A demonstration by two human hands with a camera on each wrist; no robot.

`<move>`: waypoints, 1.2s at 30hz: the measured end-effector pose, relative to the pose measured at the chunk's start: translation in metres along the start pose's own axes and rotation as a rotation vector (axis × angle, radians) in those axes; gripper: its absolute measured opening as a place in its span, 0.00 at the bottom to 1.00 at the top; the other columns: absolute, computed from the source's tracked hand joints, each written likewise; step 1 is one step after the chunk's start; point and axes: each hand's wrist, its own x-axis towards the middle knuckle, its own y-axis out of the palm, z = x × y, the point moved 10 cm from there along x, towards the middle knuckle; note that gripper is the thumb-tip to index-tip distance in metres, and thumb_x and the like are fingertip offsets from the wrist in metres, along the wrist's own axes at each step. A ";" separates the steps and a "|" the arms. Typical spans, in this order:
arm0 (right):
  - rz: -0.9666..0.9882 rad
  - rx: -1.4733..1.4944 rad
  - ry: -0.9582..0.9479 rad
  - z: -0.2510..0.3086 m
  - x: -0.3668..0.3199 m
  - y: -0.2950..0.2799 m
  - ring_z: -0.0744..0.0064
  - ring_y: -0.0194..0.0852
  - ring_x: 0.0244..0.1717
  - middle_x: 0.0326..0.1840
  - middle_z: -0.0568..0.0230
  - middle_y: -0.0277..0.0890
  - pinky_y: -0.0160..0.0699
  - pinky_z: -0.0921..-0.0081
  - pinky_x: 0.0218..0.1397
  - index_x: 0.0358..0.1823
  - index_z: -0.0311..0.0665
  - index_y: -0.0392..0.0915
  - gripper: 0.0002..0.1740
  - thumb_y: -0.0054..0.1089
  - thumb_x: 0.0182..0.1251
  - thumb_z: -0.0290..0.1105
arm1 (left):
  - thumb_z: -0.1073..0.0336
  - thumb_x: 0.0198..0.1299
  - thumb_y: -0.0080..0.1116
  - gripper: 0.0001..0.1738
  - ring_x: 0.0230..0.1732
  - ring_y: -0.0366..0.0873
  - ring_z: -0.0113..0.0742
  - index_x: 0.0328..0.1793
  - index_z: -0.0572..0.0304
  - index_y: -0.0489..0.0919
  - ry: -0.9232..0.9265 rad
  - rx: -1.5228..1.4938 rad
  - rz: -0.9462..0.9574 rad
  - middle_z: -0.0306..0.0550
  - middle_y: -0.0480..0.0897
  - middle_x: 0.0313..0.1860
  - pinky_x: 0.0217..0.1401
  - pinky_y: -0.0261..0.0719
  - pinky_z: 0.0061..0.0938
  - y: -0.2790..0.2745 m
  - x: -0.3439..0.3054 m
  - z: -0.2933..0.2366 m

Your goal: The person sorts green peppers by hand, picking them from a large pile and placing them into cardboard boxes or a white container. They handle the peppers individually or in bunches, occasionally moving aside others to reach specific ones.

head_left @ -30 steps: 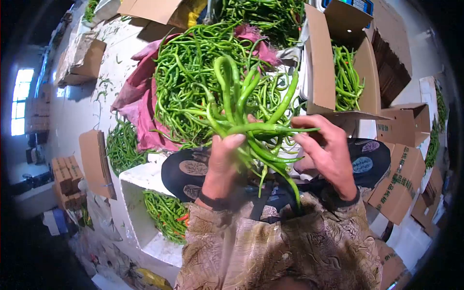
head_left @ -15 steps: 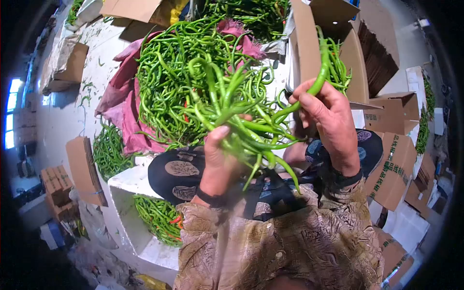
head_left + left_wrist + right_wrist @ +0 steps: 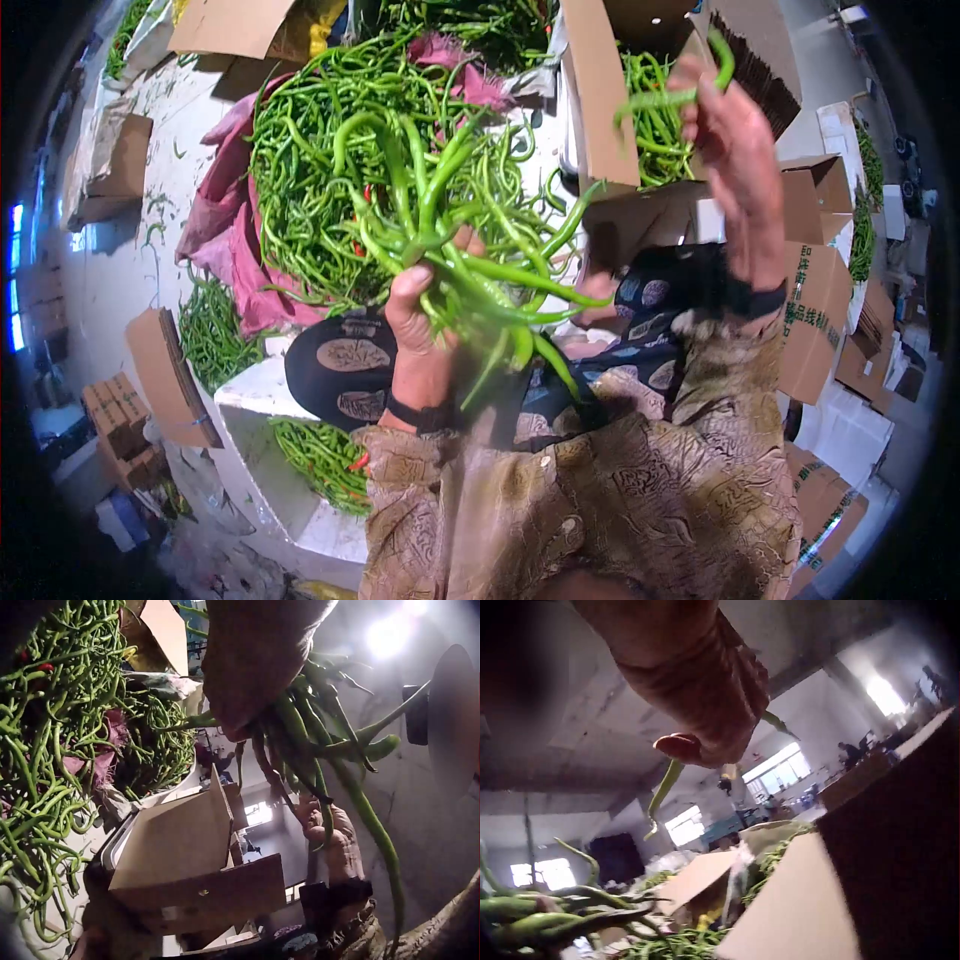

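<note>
My left hand (image 3: 420, 310) grips a thick bunch of long green chili peppers (image 3: 480, 285), which fan out above and below the fist. In the left wrist view the bunch (image 3: 296, 727) hangs from that hand (image 3: 255, 664). Raised to the right, my right hand (image 3: 742, 150) pinches a single curved green chili pepper (image 3: 660, 100) above the open cardboard box (image 3: 603, 110), where more green chilies (image 3: 655, 150) lie. The right wrist view shows both ends of this pepper (image 3: 664, 791) sticking out from the fingers of the right hand (image 3: 720, 712).
A large heap of green chilies (image 3: 310, 190) lies on pink cloth (image 3: 222, 200) in front of me. A white foam box (image 3: 245, 430) with chilies and some red ones stands at my left. Flattened cardboard (image 3: 165, 370) leans there, and more cartons (image 3: 815, 310) stand at the right.
My right hand has taken one pepper at the bunch and carried it up and right to over the cardboard box. The left hand keeps the bunch, shifting left in view as the head turns.
</note>
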 end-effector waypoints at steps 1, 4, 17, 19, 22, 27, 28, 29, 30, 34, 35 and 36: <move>-0.099 -0.126 0.002 0.001 0.012 -0.016 0.76 0.75 0.41 0.46 0.57 0.78 0.74 0.81 0.44 0.63 0.25 0.64 0.30 0.58 0.69 0.42 | 0.62 0.48 0.57 0.31 0.53 0.75 0.48 0.58 0.72 0.70 -0.010 0.036 -0.063 0.57 0.75 0.52 0.61 0.76 0.38 -0.002 -0.001 0.000; -0.316 -0.450 -0.151 0.015 0.017 -0.041 0.72 0.76 0.48 0.52 0.57 0.77 0.74 0.77 0.50 0.63 0.28 0.67 0.31 0.58 0.67 0.43 | 0.62 0.48 0.57 0.31 0.53 0.75 0.47 0.59 0.71 0.70 -0.008 0.057 -0.108 0.55 0.75 0.51 0.60 0.77 0.38 -0.003 -0.001 -0.002; 0.489 -0.593 -0.222 0.037 -0.120 0.114 0.67 0.77 0.29 0.29 0.58 0.77 0.75 0.73 0.32 0.34 0.30 0.80 0.05 0.60 0.59 0.25 | 0.61 0.51 0.59 0.33 0.54 0.74 0.48 0.60 0.76 0.68 -0.013 0.028 -0.057 0.59 0.75 0.50 0.55 0.83 0.41 0.002 -0.001 -0.002; 0.424 -0.530 -0.058 0.022 -0.102 0.106 0.73 0.76 0.29 0.30 0.58 0.77 0.74 0.76 0.32 0.36 0.30 0.80 0.06 0.59 0.62 0.26 | 0.61 0.50 0.59 0.32 0.53 0.74 0.47 0.59 0.76 0.69 -0.017 0.052 -0.105 0.57 0.76 0.49 0.56 0.81 0.40 0.007 -0.007 0.000; 0.483 -0.580 -0.071 -0.004 -0.082 0.121 0.73 0.74 0.32 0.32 0.57 0.76 0.72 0.74 0.34 0.40 0.30 0.79 0.09 0.62 0.62 0.29 | 0.58 0.48 0.61 0.32 0.51 0.72 0.44 0.56 0.73 0.70 -0.081 0.088 -0.126 0.52 0.76 0.48 0.56 0.78 0.37 0.008 -0.008 0.007; 0.341 -0.707 -0.426 0.008 -0.066 0.144 0.57 0.74 0.43 0.45 0.56 0.75 0.75 0.68 0.43 0.49 0.36 0.77 0.17 0.62 0.57 0.27 | 0.53 0.41 0.62 0.42 0.48 0.73 0.41 0.68 0.52 0.67 -0.104 -0.063 0.022 0.46 0.75 0.50 0.57 0.75 0.33 0.016 -0.010 0.018; 0.340 -0.707 -0.429 0.007 -0.061 0.149 0.57 0.74 0.43 0.45 0.56 0.75 0.75 0.68 0.43 0.49 0.36 0.77 0.17 0.62 0.57 0.27 | 0.53 0.41 0.63 0.43 0.48 0.73 0.41 0.68 0.52 0.66 -0.071 -0.108 0.074 0.45 0.75 0.52 0.57 0.74 0.33 0.017 -0.008 0.017; 0.377 -0.799 -0.580 0.015 -0.065 0.161 0.54 0.73 0.47 0.48 0.57 0.74 0.75 0.66 0.46 0.49 0.36 0.76 0.18 0.62 0.55 0.26 | 0.52 0.41 0.64 0.43 0.48 0.73 0.40 0.68 0.53 0.66 -0.075 -0.113 0.025 0.45 0.74 0.53 0.57 0.74 0.34 0.011 -0.012 0.019; 0.412 -0.891 -0.732 0.020 -0.071 0.172 0.52 0.71 0.52 0.51 0.58 0.73 0.76 0.65 0.48 0.49 0.36 0.76 0.19 0.62 0.53 0.25 | 0.52 0.41 0.64 0.43 0.48 0.73 0.40 0.68 0.53 0.66 -0.076 -0.114 0.026 0.45 0.74 0.53 0.57 0.74 0.34 0.012 -0.012 0.019; 0.722 -1.051 -0.704 0.008 -0.078 0.196 0.54 0.68 0.45 0.57 0.64 0.72 0.72 0.63 0.51 0.53 0.41 0.75 0.29 0.60 0.43 0.18 | 0.49 0.42 0.66 0.45 0.49 0.74 0.40 0.68 0.53 0.65 -0.103 0.000 0.028 0.47 0.75 0.51 0.55 0.77 0.34 0.018 -0.013 0.019; 0.748 -1.110 -0.735 0.010 -0.080 0.200 0.56 0.67 0.46 0.55 0.64 0.72 0.72 0.65 0.52 0.51 0.41 0.76 0.27 0.59 0.43 0.19 | 0.48 0.41 0.67 0.45 0.48 0.75 0.40 0.68 0.53 0.65 -0.168 0.021 0.052 0.48 0.75 0.50 0.52 0.79 0.34 0.016 -0.016 0.023; 0.752 -1.109 -0.733 0.014 -0.077 0.201 0.56 0.67 0.46 0.55 0.64 0.72 0.72 0.65 0.52 0.51 0.41 0.76 0.27 0.59 0.43 0.19 | 0.47 0.40 0.67 0.46 0.46 0.76 0.41 0.68 0.53 0.65 -0.234 0.043 0.077 0.49 0.76 0.48 0.50 0.80 0.33 0.017 -0.017 0.028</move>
